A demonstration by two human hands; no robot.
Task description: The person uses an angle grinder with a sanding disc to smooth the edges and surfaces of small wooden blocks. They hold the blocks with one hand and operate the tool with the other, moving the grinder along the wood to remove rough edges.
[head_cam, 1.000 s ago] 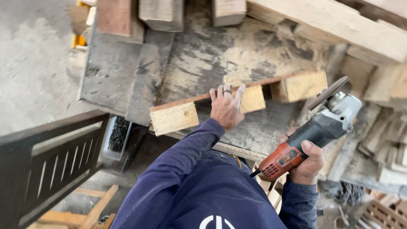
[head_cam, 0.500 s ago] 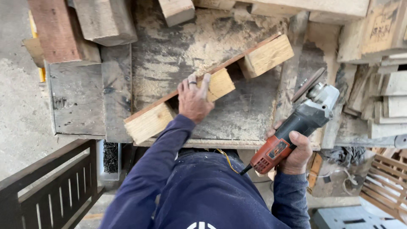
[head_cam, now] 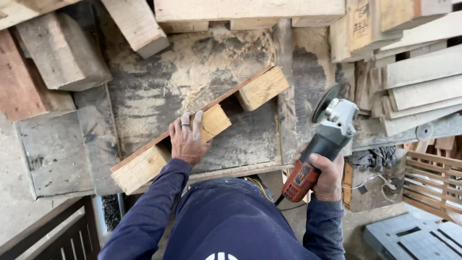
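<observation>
A wooden pallet piece (head_cam: pixel 255 86), a thin board with three pale blocks under it, lies tipped on edge across a dusty worktop (head_cam: pixel 183 77). My left hand (head_cam: pixel 186 139) presses on its middle block, fingers spread over the wood. My right hand (head_cam: pixel 327 175) grips the red and grey body of an angle grinder (head_cam: pixel 327 130). Its disc points up and away, to the right of the pallet piece and apart from it.
Thick timber blocks (head_cam: pixel 57 53) lie at the left and far edge of the worktop. Stacked planks (head_cam: pixel 414 72) fill the right. A slatted crate (head_cam: pixel 433 178) and a grey plastic pallet (head_cam: pixel 418 238) stand low right, with a dark railing (head_cam: pixel 53 236) at low left.
The view has swung, so the pallet piece now sits more steeply slanted and closer. My left hand stays on the middle block. The grinder remains held off to the right.
</observation>
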